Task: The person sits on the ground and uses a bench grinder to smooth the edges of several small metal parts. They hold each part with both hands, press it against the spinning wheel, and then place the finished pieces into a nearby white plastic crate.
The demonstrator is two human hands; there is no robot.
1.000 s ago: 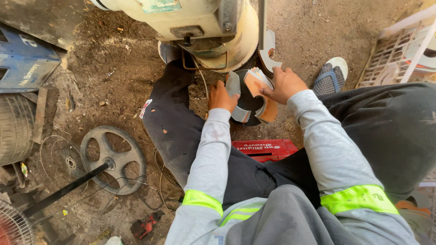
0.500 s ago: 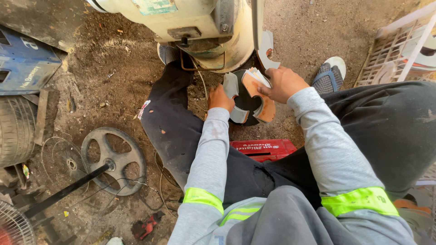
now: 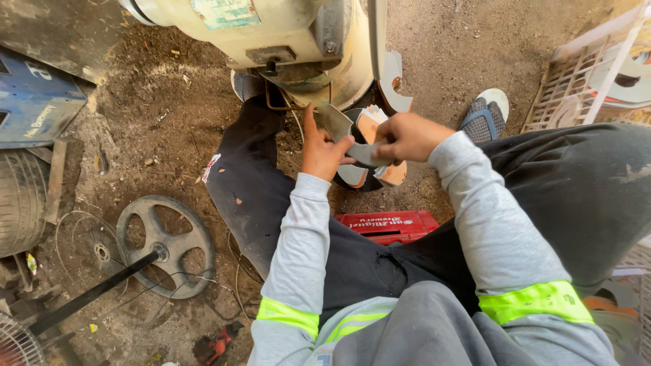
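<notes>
The person sits low on a red crate [image 3: 390, 226] with legs spread on the dirt floor, and both hands meet right in front of a cream-coloured motor housing [image 3: 285, 41]. The left hand [image 3: 324, 150] and right hand [image 3: 405, 135] are each closed on the same curved grey metal blade [image 3: 352, 139], thumb and fingers pinching it from either side, holding it in the air just above a small stack of similar cut pieces [image 3: 376, 173] lying between the feet. What worries me is those edges: the blade looks thin and bare-cut, the hands wear no gloves, and a slip while twisting or pulling it could draw the edge across a palm or finger. It is also held very near the machine's bracket and the wire loop below it, so a jerk could knock knuckles against the metal. If the grip lets go, the piece could drop onto the stack or toward the foot in the sandal [image 3: 485, 115], which is open at the top. The spoked wheel [image 3: 165, 245] and rod lie well apart, to the left.
</notes>
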